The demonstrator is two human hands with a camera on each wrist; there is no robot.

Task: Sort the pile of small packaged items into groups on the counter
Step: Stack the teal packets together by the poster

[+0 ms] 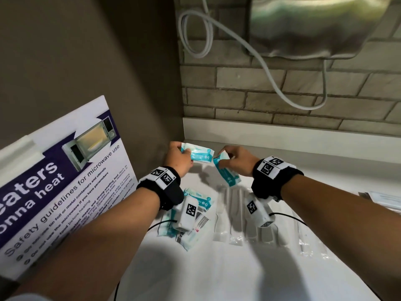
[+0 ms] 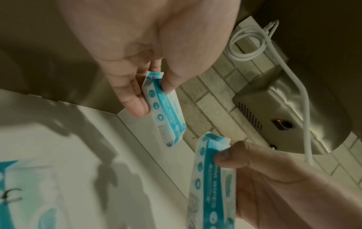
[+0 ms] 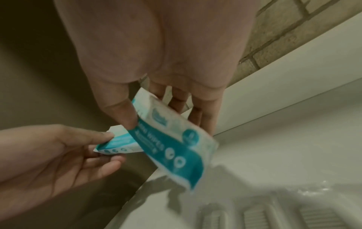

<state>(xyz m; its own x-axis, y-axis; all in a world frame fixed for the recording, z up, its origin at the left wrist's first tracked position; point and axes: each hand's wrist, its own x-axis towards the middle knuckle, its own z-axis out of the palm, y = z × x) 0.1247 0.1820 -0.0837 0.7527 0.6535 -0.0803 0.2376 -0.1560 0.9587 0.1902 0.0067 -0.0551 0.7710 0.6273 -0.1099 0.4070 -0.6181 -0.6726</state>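
Note:
Both hands are raised over the back left corner of the white counter (image 1: 217,268), each with a teal-and-white mini wipes packet. My left hand (image 1: 180,157) pinches one packet (image 1: 198,155) by its end between thumb and fingers (image 2: 137,99); the same packet (image 2: 166,111) shows in the left wrist view. My right hand (image 1: 234,158) pinches a second packet (image 1: 226,173) that hangs tilted downward, its printed face (image 3: 176,145) toward the right wrist camera. More wipes packets (image 1: 195,216) lie in a loose heap under my left wrist. Clear-wrapped white toothbrushes (image 1: 236,216) lie side by side under my right wrist.
A microwave safety poster (image 1: 65,181) leans against the brown wall at left. The brick wall (image 1: 282,94) behind carries a steel hand dryer (image 1: 321,27) with a looped white cable (image 1: 195,33). A flat packet (image 1: 384,198) lies at the right edge.

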